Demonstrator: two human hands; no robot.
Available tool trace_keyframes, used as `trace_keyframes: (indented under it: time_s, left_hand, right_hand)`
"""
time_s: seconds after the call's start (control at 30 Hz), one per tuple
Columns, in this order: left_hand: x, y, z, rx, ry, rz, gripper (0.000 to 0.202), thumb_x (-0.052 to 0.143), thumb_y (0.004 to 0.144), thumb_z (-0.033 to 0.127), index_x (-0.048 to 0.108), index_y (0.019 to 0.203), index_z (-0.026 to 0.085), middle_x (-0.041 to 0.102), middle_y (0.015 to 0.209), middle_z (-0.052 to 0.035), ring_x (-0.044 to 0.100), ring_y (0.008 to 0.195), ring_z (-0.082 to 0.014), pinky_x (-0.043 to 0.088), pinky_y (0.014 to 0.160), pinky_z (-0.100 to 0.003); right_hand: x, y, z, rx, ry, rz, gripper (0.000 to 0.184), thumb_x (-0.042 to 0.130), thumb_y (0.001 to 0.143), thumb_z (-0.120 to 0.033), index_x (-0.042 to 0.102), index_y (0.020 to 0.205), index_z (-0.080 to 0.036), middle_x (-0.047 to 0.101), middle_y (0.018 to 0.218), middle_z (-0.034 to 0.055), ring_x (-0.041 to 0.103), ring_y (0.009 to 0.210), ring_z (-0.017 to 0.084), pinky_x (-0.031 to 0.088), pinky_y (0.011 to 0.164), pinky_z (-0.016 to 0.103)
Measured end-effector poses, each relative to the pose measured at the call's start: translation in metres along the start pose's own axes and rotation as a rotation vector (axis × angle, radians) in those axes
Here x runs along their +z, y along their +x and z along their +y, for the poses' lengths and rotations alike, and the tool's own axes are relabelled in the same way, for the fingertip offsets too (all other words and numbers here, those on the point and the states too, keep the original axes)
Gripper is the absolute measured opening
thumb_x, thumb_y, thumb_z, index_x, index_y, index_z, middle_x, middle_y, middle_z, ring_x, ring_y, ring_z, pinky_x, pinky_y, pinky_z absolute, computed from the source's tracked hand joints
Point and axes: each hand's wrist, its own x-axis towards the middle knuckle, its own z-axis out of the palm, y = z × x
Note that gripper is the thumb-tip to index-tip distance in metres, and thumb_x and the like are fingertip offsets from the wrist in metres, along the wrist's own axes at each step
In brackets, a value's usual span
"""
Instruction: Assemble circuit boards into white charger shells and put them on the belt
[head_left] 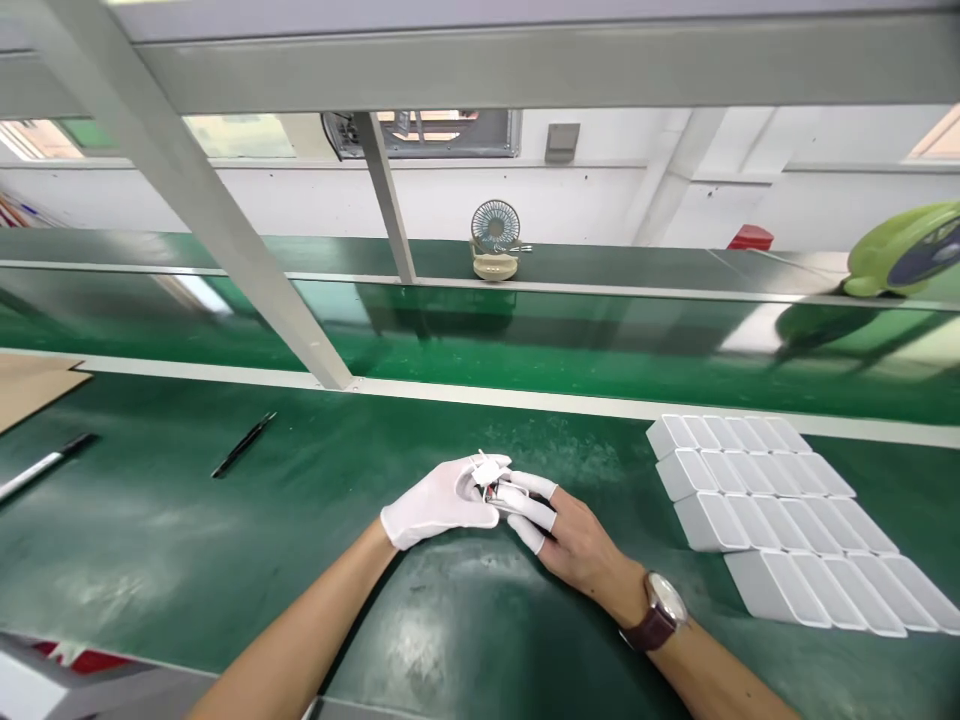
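My left hand (442, 500), in a white glove, is closed around a small white device (489, 472) with thin wires showing at its middle. White covers sit on several fingers of my right hand (559, 525), which presses those fingertips against the device's right side. Both hands hold it just above the green work surface (420, 620). Fingers hide much of the device, so its exact kind cannot be made out. A watch with a dark strap (652, 610) is on the right wrist.
Rows of white boxes (772, 510) stand to the right. Black tweezers (244, 445) and a black-and-white pen-like tool (45, 468) lie left, near cardboard (34, 385). A metal post (225, 230) rises behind. A small fan (496, 240) and a green fan (900, 250) stand on the far ledge.
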Motion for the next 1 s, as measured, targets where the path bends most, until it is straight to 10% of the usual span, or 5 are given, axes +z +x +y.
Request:
trace_keyframes:
  time_s: [0.1, 0.33, 0.47, 0.57, 1.0]
  left_hand:
    - [-0.004, -0.002, -0.005, 0.069, -0.005, -0.048, 0.082, 0.083, 0.073, 0.048, 0.051, 0.142, 0.019, 0.060, 0.131, -0.0140, 0.060, 0.101, -0.0228, 0.049, 0.078, -0.031]
    - [-0.004, -0.005, -0.002, 0.202, 0.157, 0.264, 0.062, 0.054, 0.093, 0.060, 0.055, 0.137, 0.016, 0.068, 0.116, -0.0122, 0.055, 0.068, -0.0113, 0.049, 0.070, -0.030]
    - [-0.006, -0.005, -0.005, 0.301, 0.110, 0.343, 0.069, 0.059, 0.089, 0.061, 0.052, 0.141, 0.016, 0.062, 0.129, -0.0168, 0.062, 0.097, -0.0221, 0.049, 0.068, -0.028]
    - [-0.004, -0.005, -0.008, 0.384, 0.141, 0.317, 0.069, 0.066, 0.088, 0.052, 0.046, 0.147, 0.021, 0.056, 0.141, -0.0159, 0.056, 0.118, -0.0268, 0.051, 0.076, -0.029]
    - [-0.004, -0.005, -0.008, 0.252, 0.127, 0.295, 0.039, 0.066, 0.090, 0.041, 0.067, 0.120, 0.016, 0.070, 0.105, -0.0097, 0.059, 0.072, -0.0132, 0.052, 0.072, -0.030]
  right_hand:
    - [0.003, -0.004, 0.002, -0.017, -0.041, -0.025, 0.043, 0.057, 0.097, -0.019, 0.054, 0.138, -0.029, 0.059, 0.132, 0.0130, 0.065, 0.114, 0.026, 0.061, 0.093, 0.041]
    - [-0.004, 0.006, -0.003, -0.068, -0.031, 0.070, 0.048, 0.058, 0.094, -0.012, 0.054, 0.138, -0.031, 0.059, 0.132, 0.0119, 0.067, 0.109, 0.023, 0.061, 0.089, 0.038]
    - [-0.010, 0.016, -0.012, -0.087, -0.015, 0.226, 0.055, 0.063, 0.090, -0.009, 0.054, 0.138, -0.033, 0.059, 0.132, 0.0099, 0.066, 0.111, 0.023, 0.059, 0.092, 0.038]
    - [-0.002, 0.018, -0.015, -0.042, 0.041, 0.086, 0.048, 0.060, 0.093, -0.012, 0.055, 0.136, -0.031, 0.062, 0.125, 0.0099, 0.067, 0.106, 0.022, 0.060, 0.090, 0.036]
    - [0.015, 0.005, -0.010, 0.117, 0.083, 0.018, 0.052, 0.059, 0.096, -0.022, 0.041, 0.144, -0.029, 0.061, 0.126, 0.0101, 0.064, 0.113, 0.024, 0.058, 0.092, 0.040]
